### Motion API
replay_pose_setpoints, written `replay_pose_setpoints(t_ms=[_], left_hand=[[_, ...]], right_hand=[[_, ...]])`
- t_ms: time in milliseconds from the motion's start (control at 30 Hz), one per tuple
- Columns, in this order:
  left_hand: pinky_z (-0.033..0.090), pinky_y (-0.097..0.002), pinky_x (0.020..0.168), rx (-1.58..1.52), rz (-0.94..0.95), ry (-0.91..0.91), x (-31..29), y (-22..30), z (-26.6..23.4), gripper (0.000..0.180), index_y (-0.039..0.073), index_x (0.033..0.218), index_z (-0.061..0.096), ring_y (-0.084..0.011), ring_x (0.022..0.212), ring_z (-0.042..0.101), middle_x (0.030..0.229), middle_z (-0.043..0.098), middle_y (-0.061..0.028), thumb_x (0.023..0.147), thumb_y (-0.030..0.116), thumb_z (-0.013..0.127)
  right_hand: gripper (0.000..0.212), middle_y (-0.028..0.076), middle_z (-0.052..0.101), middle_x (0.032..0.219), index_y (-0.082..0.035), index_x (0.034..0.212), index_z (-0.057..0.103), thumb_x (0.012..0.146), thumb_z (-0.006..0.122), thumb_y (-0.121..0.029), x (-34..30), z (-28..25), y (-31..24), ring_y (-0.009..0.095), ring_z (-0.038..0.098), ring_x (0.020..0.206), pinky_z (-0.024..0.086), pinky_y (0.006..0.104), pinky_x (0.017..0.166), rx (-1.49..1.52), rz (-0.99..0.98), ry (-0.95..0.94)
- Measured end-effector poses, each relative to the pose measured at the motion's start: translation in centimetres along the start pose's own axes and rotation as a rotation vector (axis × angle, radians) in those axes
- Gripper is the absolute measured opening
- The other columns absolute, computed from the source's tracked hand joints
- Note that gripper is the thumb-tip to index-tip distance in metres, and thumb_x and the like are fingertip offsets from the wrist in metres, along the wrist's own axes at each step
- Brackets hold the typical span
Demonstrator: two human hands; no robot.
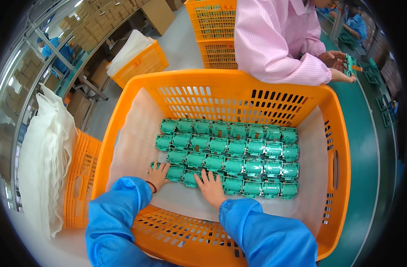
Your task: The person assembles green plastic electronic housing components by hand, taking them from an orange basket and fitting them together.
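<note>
Parts [218, 145] are green, basket [185, 77] orange, liner [134, 138] whitish
Blue sleeves [270, 233] are plain; the co-worker's pink sleeve [272, 49] shows fine stripes; the bracelet [152, 187] looks dark reddish

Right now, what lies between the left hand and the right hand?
In the head view, green parts of the nearest row lie between the left hand and the right hand, with pale liner nearer the wrists.

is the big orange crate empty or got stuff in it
Not empty: the orange crate holds four rows of green parts on white sheeting, with the left hand and right hand at the nearest row.
</note>
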State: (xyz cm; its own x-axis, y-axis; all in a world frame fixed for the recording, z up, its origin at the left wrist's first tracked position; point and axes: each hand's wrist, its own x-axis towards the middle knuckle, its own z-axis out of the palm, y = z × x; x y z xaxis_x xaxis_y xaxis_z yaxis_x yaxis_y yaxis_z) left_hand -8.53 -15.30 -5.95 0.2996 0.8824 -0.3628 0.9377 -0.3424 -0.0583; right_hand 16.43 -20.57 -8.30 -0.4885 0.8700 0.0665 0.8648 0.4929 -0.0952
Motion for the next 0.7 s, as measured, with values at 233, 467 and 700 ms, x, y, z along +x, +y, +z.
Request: replay_pose_setpoints(t_ms=[233, 467, 700], left_hand=[[0.038, -0.0513, 0.086, 0.112, -0.043, -0.371, -0.3, 0.7, -5.7, 0.062, 0.007, 0.121, 0.043, -0.039, 0.109, 0.044, 0.124, 0.044, -0.0148, 0.072, 0.037, 0.065], [0.046, -0.0346, 0.079, -0.7, 1.288, 0.456, -11.6, 22.8, -38.4, 0.016, 0.005, 0.087, 0.063, -0.0249, 0.081, 0.058, 0.088, 0.063, -0.0071, 0.083, 0.014, 0.051], [0.045, -0.035, 0.08, -1.026, 1.807, 0.683, -16.3, 31.1, -41.0, 0.013, 0.003, 0.083, 0.06, -0.0239, 0.081, 0.058, 0.083, 0.061, -0.0074, 0.083, 0.012, 0.05]], right_hand=[[0.048, 0.015, 0.037, 0.131, -0.01, 0.129, 0.039, 0.083, 0.047, -0.017, -0.2, -6.7, -0.3, 0.032, 0.039, 0.113, 0.035, 0.0525, 0.085, 0.028, -0.118, -0.096], [0.019, 0.006, 0.055, 0.091, -0.006, 0.088, 0.06, 0.077, 0.051, -0.019, -9.7, -21.7, 2.3, 0.022, 0.051, 0.087, 0.038, 0.0403, 0.073, 0.093, -0.179, -0.269], [0.039, 0.008, 0.051, 0.097, -0.006, 0.113, 0.05, 0.077, 0.052, -0.018, -24.9, -33.9, 5.2, 0.022, 0.05, 0.092, 0.039, 0.0375, 0.081, -0.04, 0.132, 0.006]])
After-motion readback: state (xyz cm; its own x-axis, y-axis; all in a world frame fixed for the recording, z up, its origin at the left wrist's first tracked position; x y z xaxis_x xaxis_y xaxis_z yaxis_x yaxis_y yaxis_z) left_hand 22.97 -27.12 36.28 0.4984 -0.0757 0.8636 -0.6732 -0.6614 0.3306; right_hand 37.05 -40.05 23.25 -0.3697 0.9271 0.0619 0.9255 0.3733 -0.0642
